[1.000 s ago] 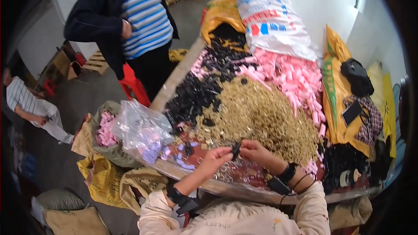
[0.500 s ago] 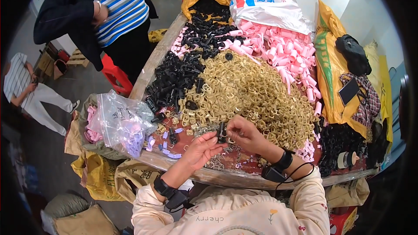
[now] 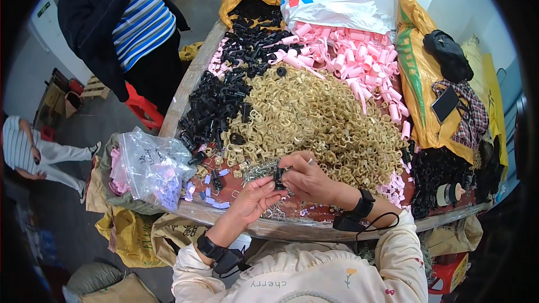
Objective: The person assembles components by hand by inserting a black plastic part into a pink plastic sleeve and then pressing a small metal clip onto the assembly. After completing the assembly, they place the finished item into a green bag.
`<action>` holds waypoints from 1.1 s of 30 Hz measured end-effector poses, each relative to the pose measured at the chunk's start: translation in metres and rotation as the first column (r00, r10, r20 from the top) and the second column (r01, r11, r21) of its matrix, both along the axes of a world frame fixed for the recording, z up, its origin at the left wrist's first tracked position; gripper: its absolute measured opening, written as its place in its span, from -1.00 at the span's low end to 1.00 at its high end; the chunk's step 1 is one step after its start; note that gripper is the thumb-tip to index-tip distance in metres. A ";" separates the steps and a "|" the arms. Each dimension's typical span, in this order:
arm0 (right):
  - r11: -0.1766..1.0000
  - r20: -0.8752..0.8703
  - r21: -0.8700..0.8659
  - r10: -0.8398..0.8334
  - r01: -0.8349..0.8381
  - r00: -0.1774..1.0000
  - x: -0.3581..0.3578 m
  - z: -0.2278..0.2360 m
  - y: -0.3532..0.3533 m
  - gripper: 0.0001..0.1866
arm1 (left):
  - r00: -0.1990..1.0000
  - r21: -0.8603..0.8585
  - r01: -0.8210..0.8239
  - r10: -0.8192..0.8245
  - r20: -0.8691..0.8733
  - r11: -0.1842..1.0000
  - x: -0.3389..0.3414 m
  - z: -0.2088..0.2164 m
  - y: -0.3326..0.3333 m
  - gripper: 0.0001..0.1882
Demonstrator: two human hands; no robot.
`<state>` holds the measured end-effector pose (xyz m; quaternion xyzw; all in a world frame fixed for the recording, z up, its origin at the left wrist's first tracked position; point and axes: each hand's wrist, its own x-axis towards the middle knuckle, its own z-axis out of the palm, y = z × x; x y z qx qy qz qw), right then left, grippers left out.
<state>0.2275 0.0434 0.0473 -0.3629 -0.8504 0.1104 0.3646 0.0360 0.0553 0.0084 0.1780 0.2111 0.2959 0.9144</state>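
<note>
Between my hands, near the table's front edge, is a small black plastic part (image 3: 278, 176), held roughly upright. My left hand (image 3: 257, 197) pinches it low, between thumb and fingers. From the other side my right hand (image 3: 306, 175) closes its fingers against the part's upper right side; whether a smaller piece is in those fingers is hidden. Just beyond lies a heap of brass-coloured metal rings or buckles (image 3: 314, 115). Small silver metal pieces (image 3: 263, 170) are scattered on the dark red tabletop under and behind my hands.
Black plastic parts (image 3: 210, 106) pile up on the left, pink plastic pieces (image 3: 359, 59) at the back. A clear bag (image 3: 151, 157) with purple and pink pieces sits front left. A phone (image 3: 445, 104) rests on sacks at right. One person (image 3: 140, 28) stands back left, another (image 3: 42, 151) farther off.
My right hand has come in closer and now presses against the black part. The view has shifted slightly. The person at back left has raised an arm.
</note>
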 end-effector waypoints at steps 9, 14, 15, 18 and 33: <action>0.996 -0.063 -0.087 -0.007 0.002 0.998 0.005 -0.003 0.003 -0.86 | 0.986 0.025 -0.030 0.034 -0.162 0.999 -0.001 0.005 0.005 -0.79; 0.976 0.234 -0.194 -0.054 0.101 0.971 0.020 -0.021 0.004 -0.82 | 0.956 0.077 -0.118 0.134 -0.261 0.990 -0.012 0.003 0.012 -0.78; 0.974 0.437 -0.191 -0.030 0.125 0.899 0.022 -0.028 0.004 -0.81 | 0.945 0.075 -0.143 0.159 -0.285 0.987 -0.013 0.001 0.013 -0.79; 0.991 0.526 -0.110 -0.007 0.077 0.850 0.018 -0.047 0.006 -0.82 | 0.934 0.090 -0.114 0.138 -0.329 0.989 -0.012 -0.003 0.010 -0.83; 0.604 -0.396 -0.742 -0.043 -0.292 0.917 0.012 -0.004 0.008 -0.78 | 0.972 0.038 -0.050 0.057 -0.226 0.998 -0.003 0.000 0.003 -0.81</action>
